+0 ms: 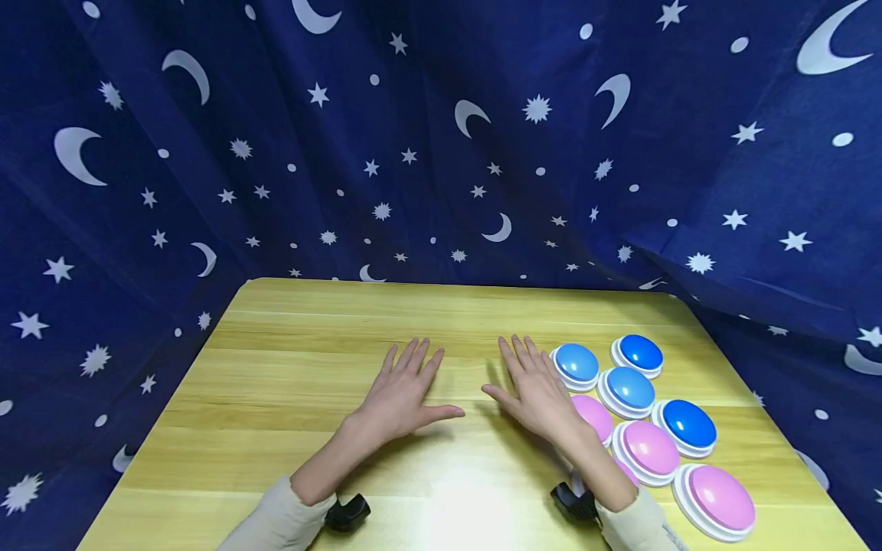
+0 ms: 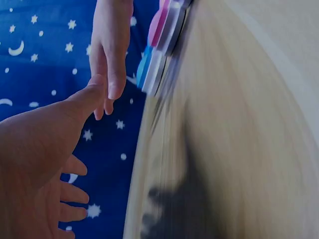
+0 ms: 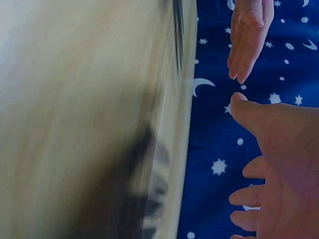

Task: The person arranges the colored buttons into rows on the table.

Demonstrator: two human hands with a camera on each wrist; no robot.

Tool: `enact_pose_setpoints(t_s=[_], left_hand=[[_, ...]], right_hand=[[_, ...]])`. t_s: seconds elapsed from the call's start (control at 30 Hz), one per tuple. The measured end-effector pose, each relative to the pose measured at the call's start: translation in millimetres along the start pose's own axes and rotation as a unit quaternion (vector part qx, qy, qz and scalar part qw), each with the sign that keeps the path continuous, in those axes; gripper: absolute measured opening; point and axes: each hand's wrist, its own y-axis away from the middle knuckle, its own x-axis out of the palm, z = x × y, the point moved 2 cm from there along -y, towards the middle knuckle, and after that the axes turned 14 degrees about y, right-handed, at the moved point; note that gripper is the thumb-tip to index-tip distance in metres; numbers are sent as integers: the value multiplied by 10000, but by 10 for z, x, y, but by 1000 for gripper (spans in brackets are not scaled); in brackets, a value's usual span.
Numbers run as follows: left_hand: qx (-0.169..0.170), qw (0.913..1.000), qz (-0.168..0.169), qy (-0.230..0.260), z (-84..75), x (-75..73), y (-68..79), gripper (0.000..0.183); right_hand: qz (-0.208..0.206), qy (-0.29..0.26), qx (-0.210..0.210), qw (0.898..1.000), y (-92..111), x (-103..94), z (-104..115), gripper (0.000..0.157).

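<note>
Both hands hover over the wooden table (image 1: 310, 367), palms down, their shadows falling on its top. My left hand (image 1: 400, 398) has straight, slightly spread fingers and a thumb pointing inward; it holds nothing. The right hand (image 1: 540, 394) mirrors it, also holding nothing, nearest to a light blue push button (image 1: 577, 362) and a pink push button (image 1: 591, 415). That pink button is partly covered by the right hand and forearm. In the left wrist view, a gap of air separates the left hand (image 2: 40, 154) from the tabletop; the right wrist view shows the same for the right hand (image 3: 294, 154).
More round buttons with white bases cluster at the table's right side: dark blue (image 1: 641, 352), light blue (image 1: 630, 387), dark blue (image 1: 690, 423), pink (image 1: 650, 448) and pink (image 1: 722, 497). Another pink one lies mostly under the right forearm. A starry blue cloth (image 1: 441, 138) hangs behind the table.
</note>
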Motion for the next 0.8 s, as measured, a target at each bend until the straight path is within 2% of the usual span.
enact_pose_setpoints(t_s=[0.27,0.53,0.8], left_hand=[[749,9965,-49,359,-271,130,-101,100],[1368,9901,24,312,-516,256,-170,96],[1669,9852,286,272,-679,375,-174,92]], right_hand=[[-106,22,192,9998,258,-105,-222,84],[-242,87,366,9990,530,-229,-398,84],[-270,-76,556,9981,789,-312,-531,84]])
